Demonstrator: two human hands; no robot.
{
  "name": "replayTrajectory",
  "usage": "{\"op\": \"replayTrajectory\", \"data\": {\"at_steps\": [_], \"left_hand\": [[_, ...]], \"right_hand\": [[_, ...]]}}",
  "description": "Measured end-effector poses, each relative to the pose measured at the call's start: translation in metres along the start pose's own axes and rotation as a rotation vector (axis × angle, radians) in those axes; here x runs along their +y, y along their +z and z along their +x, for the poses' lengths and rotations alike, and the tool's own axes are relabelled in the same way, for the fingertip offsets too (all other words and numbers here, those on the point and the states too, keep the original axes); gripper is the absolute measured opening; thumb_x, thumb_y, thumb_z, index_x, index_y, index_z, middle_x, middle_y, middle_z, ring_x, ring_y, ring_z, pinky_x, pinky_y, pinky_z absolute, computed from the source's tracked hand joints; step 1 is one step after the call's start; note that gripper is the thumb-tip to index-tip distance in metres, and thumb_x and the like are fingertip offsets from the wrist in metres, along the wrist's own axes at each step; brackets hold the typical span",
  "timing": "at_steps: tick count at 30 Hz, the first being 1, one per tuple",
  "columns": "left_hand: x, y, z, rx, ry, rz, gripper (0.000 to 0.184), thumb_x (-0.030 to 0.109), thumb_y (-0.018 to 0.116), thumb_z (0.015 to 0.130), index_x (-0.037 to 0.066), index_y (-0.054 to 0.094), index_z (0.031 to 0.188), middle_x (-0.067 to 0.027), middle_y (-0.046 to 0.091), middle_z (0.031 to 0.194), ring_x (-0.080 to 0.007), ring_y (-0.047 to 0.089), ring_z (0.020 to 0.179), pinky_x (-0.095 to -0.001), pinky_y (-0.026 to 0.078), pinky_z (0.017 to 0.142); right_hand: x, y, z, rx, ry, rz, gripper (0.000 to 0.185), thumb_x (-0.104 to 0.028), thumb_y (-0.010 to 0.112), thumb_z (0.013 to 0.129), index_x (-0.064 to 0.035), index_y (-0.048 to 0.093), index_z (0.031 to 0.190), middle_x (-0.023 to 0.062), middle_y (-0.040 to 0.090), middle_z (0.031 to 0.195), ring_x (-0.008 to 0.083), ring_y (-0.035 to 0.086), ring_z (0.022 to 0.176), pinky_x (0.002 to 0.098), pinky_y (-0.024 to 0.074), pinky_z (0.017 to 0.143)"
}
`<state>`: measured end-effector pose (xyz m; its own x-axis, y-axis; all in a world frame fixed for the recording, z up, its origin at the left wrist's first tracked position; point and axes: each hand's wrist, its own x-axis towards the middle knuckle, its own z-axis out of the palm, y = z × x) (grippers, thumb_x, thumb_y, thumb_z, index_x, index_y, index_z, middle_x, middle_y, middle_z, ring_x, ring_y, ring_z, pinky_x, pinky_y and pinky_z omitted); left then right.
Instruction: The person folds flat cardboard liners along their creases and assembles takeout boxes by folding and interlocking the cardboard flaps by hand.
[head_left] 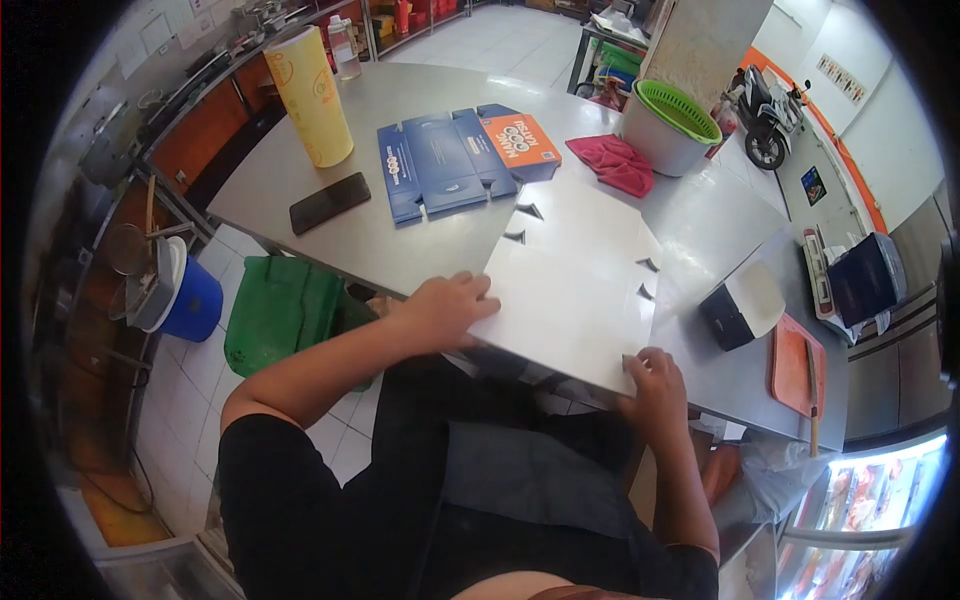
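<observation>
A white unfolded cardboard box sheet lies at the table's near edge, its blank face up, with dark slots along both sides. My left hand is at its left edge, fingers bent around the card. At the near right corner, my right hand holds the edge between thumb and curled fingers. Just beyond the sheet lies a flat blue and orange printed box, partly against its far corner.
On the steel table are a black phone, a yellow roll, a red cloth, a grey bin with green basket, a folded box and an orange board with a knife. A green bin stands below left.
</observation>
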<state>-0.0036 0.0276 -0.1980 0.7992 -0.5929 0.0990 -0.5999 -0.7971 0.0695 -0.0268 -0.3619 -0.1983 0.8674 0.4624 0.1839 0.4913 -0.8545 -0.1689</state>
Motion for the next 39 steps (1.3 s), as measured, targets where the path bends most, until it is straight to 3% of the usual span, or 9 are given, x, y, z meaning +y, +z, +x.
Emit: {"op": "replayTrajectory", "data": {"at_steps": [6,9,11,13,17,20,26,34,39], "left_hand": [[0.007,-0.002,-0.014,0.076,0.130,-0.032,0.042,0.024,0.084,0.074,0.008,0.064,0.108,-0.0076,0.063,0.097,-0.0295,0.065,0.097,-0.0410,0.057,0.082],[0.005,-0.012,-0.008,0.091,0.140,-0.050,0.042,0.024,0.085,0.074,0.007,0.065,0.107,-0.0080,0.064,0.096,-0.0297,0.066,0.098,-0.0406,0.056,0.083],[0.013,-0.021,-0.003,0.065,0.092,-0.092,0.037,0.021,0.079,0.077,0.006,0.069,0.109,-0.0082,0.066,0.097,-0.0286,0.067,0.103,-0.0394,0.054,0.087],[0.028,-0.016,0.001,0.170,0.061,0.093,0.034,0.018,0.073,0.079,0.006,0.070,0.110,-0.0083,0.066,0.098,-0.0273,0.066,0.102,-0.0389,0.053,0.088],[0.051,-0.006,0.019,0.424,0.137,0.235,0.030,0.013,0.064,0.081,0.004,0.071,0.108,-0.0080,0.066,0.097,-0.0251,0.064,0.096,-0.0383,0.050,0.090],[0.059,0.004,0.028,0.326,0.107,0.131,0.030,0.014,0.065,0.080,0.001,0.070,0.106,-0.0080,0.066,0.097,-0.0243,0.063,0.092,-0.0374,0.052,0.083],[0.067,0.016,0.047,0.335,0.309,0.111,0.023,0.016,0.063,0.083,0.000,0.068,0.098,-0.0071,0.064,0.089,-0.0215,0.064,0.084,-0.0330,0.053,0.069],[0.070,0.009,0.049,0.263,0.311,0.082,0.020,0.016,0.062,0.084,0.000,0.066,0.095,-0.0073,0.063,0.085,-0.0215,0.064,0.082,-0.0324,0.054,0.068],[0.072,0.004,0.048,0.211,0.212,0.111,0.014,0.015,0.063,0.083,0.002,0.065,0.090,-0.0072,0.061,0.082,-0.0215,0.063,0.081,-0.0325,0.055,0.067]], "right_hand": [[-0.019,-0.018,-0.008,0.065,0.040,-0.078,0.047,-0.018,0.087,0.064,-0.0087,0.072,0.108,0.0095,0.066,0.110,0.0307,0.062,0.111,0.0460,0.0489,0.097],[-0.035,-0.033,0.005,0.278,-0.128,-0.160,0.041,-0.012,0.076,0.068,-0.0059,0.070,0.107,0.0105,0.067,0.107,0.0312,0.064,0.108,0.0465,0.0507,0.094],[-0.027,-0.018,0.011,0.233,-0.218,-0.072,0.038,-0.009,0.074,0.071,-0.0048,0.070,0.108,0.0110,0.069,0.108,0.0313,0.066,0.108,0.0458,0.0517,0.096],[-0.026,-0.005,0.014,0.214,-0.287,-0.021,0.034,-0.003,0.070,0.075,-0.0024,0.068,0.109,0.0120,0.070,0.108,0.0325,0.069,0.104,0.0443,0.0551,0.094],[-0.028,0.005,0.017,0.183,-0.310,0.004,0.030,-0.008,0.070,0.081,-0.0007,0.068,0.110,0.0135,0.070,0.112,0.0316,0.069,0.106,0.0426,0.0563,0.093],[-0.021,0.003,0.024,0.162,-0.293,0.030,0.031,-0.009,0.071,0.081,-0.0008,0.067,0.110,0.0139,0.069,0.112,0.0330,0.068,0.106,0.0432,0.0567,0.092],[-0.025,0.000,0.026,0.109,-0.245,0.073,0.036,-0.014,0.077,0.078,-0.0021,0.068,0.110,0.0143,0.069,0.112,0.0332,0.067,0.107,0.0436,0.0568,0.091],[-0.028,0.014,0.027,0.206,-0.159,0.090,0.043,-0.017,0.082,0.074,-0.0026,0.068,0.113,0.0137,0.069,0.114,0.0317,0.067,0.108,0.0429,0.0563,0.090],[-0.033,0.019,0.037,0.145,-0.256,0.018,0.045,-0.019,0.081,0.076,0.0000,0.066,0.113,0.0136,0.067,0.110,0.0308,0.066,0.102,0.0408,0.0561,0.087]]}}
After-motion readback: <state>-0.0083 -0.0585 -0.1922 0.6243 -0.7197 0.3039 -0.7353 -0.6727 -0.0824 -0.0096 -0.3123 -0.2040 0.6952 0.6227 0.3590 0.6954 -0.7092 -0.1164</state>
